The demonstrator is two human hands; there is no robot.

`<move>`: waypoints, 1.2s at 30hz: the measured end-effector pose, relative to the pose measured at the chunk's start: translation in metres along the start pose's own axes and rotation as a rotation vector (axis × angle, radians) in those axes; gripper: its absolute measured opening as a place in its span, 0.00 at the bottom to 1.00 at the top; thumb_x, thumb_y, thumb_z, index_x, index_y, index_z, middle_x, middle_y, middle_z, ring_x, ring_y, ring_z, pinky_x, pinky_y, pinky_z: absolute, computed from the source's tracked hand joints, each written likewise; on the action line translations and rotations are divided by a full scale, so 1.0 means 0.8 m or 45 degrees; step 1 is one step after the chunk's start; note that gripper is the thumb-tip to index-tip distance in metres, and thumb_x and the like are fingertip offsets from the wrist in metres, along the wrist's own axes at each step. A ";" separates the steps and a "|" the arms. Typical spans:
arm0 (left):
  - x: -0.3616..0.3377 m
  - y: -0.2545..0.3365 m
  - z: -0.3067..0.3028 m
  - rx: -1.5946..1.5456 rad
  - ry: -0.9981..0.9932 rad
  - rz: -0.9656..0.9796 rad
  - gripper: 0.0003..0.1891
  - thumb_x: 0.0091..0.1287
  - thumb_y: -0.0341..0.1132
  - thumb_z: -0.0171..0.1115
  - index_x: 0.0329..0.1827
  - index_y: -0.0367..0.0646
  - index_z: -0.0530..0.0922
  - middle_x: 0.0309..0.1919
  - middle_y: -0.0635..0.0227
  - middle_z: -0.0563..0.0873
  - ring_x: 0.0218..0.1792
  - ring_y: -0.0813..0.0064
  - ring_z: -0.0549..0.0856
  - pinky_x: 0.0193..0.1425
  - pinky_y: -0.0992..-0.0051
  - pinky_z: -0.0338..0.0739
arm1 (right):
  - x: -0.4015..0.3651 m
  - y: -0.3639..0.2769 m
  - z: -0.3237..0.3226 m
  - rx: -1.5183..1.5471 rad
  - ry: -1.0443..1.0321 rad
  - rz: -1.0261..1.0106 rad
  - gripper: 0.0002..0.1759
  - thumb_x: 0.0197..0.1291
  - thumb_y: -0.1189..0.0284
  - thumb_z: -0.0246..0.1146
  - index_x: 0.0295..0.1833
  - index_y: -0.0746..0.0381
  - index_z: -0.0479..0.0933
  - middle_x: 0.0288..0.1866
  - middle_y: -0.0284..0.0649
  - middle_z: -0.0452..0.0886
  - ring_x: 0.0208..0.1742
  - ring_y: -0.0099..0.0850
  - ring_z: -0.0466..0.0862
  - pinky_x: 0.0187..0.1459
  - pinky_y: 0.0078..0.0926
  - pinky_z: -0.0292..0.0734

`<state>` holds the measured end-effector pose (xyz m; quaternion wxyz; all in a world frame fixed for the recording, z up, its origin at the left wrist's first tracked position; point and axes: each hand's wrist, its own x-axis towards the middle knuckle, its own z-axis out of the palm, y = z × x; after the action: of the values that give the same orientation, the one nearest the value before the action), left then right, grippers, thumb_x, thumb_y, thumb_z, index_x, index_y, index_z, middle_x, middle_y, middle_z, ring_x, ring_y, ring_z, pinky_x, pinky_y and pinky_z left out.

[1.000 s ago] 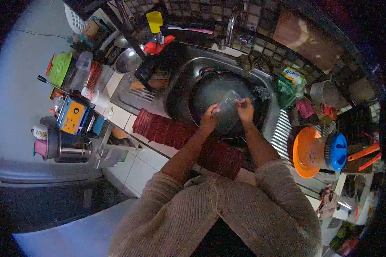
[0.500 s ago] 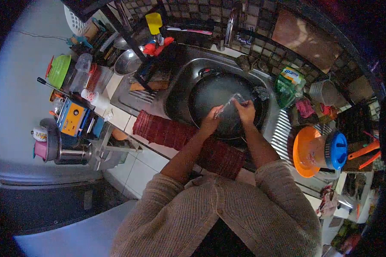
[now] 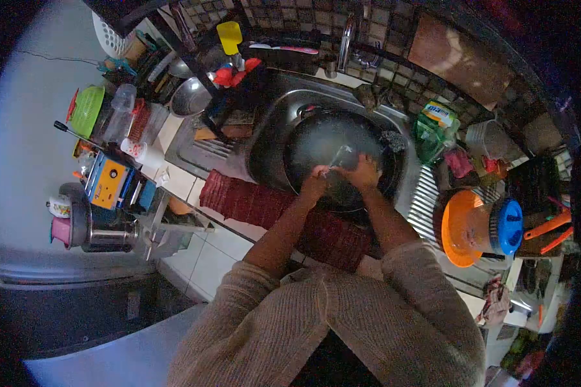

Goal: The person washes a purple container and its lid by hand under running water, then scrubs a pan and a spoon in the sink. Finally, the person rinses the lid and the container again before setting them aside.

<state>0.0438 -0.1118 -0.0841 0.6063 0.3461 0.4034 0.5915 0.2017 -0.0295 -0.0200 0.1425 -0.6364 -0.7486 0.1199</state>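
Note:
A wide dark pan (image 3: pixel 293 135) filled with cloudy water sits in the metal sink. Over the water, my left hand (image 3: pixel 314 183) is closed on a thin, clear plastic piece (image 3: pixel 342 153) whose exact kind I cannot make out. Close by on its right is my right hand (image 3: pixel 365 173); its fingers are spread and its thumb reaches toward the plastic and my left fingertips. A grey scouring pad (image 3: pixel 392 139) lies at the pan's right side.
A red cloth (image 3: pixel 245 200) covers the counter's front edge. Behind the sink stands a tap (image 3: pixel 346 44). To the right are a green soap pouch (image 3: pixel 430 135), an orange plate (image 3: pixel 457 248) and a blue-lidded container (image 3: pixel 511 226). A metal bowl (image 3: pixel 190 98) sits left.
My right hand has lowered slightly and its fingers have spread from their pinch on the plastic. The clear piece has shifted a little left, staying in my left hand.

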 end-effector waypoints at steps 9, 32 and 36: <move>-0.004 0.037 0.030 -0.022 0.320 -0.238 0.21 0.59 0.25 0.56 0.55 0.52 0.69 0.48 0.65 0.76 0.39 0.69 0.79 0.43 0.70 0.75 | 0.022 0.012 0.021 -0.042 -0.493 0.239 0.45 0.41 0.41 0.63 0.61 0.57 0.64 0.53 0.47 0.75 0.52 0.43 0.77 0.53 0.43 0.68; -0.014 0.059 0.047 0.005 0.304 -0.012 0.38 0.51 0.22 0.62 0.66 0.51 0.56 0.58 0.67 0.69 0.53 0.68 0.73 0.52 0.70 0.72 | 0.027 0.034 0.037 0.281 -0.370 0.229 0.25 0.51 0.58 0.57 0.51 0.62 0.70 0.48 0.50 0.77 0.48 0.45 0.78 0.50 0.40 0.71; -0.015 0.064 0.049 0.153 0.436 0.042 0.42 0.50 0.23 0.59 0.69 0.57 0.51 0.57 0.67 0.68 0.50 0.65 0.74 0.48 0.63 0.76 | 0.028 0.048 0.074 0.480 -0.122 0.227 0.20 0.51 0.58 0.59 0.47 0.58 0.74 0.46 0.48 0.78 0.47 0.47 0.78 0.50 0.41 0.72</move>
<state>0.0572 -0.1187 -0.0199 0.4972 0.2825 0.5297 0.6264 0.2120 -0.0010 -0.0873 0.2121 -0.6557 -0.6595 0.3001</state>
